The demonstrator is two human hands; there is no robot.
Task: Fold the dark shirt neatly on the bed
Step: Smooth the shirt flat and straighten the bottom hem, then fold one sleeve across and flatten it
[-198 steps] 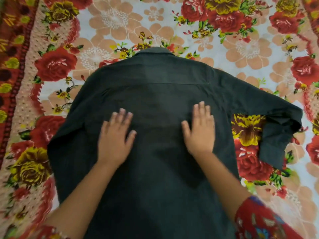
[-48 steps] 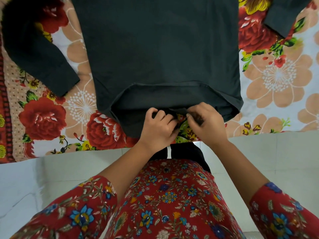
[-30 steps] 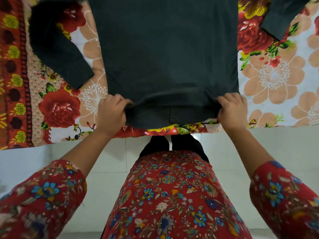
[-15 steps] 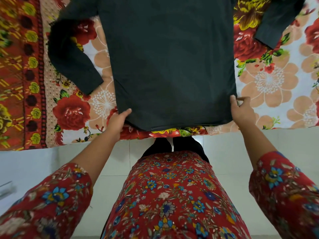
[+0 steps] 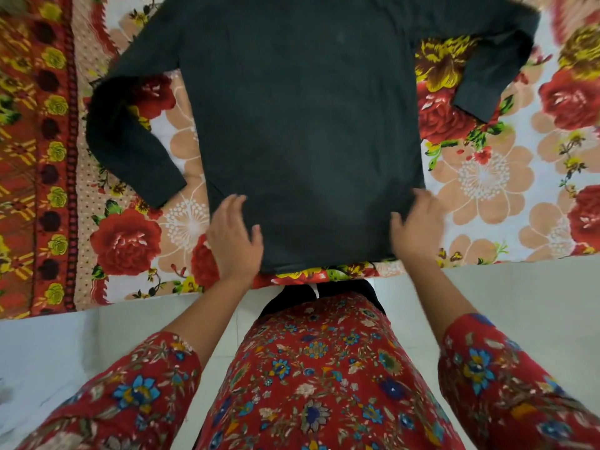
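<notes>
A bed under a red, peach and yellow floral cotton sheet spread beyond both hands, with pale tiled floor beneath the wrists. The dark charcoal long-sleeved shirt lay flat on the sheet, its hem between the hands. The left hand and the slightly blurred right hand were open, fingers spread, each at a lower shirt corner.
</notes>
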